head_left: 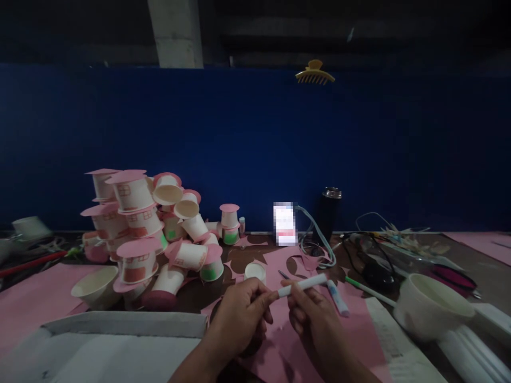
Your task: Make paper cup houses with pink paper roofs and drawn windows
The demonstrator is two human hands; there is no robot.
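A white marker pen (307, 284) with a reddish far end is held level in front of me between both hands. My left hand (237, 316) is closed, its thumb and finger pinching the pen's left end. My right hand (319, 324) is closed around the barrel, the thumb lying along it. Below them lies pink paper (275, 346). A blue and white tube-shaped pen (338, 299) lies just right of my right hand. Beyond my left hand stands a small round white container (254, 272). The marker's tip is not clearly visible.
Stacked paper cups (138, 266) with pink paper discs and drawn windows fill the left. An open white box (128, 346) sits front left. A lit phone (285, 223), a dark flask (329, 215), a green pen (367, 289) and a large white cup (431, 311) stand or lie rightward.
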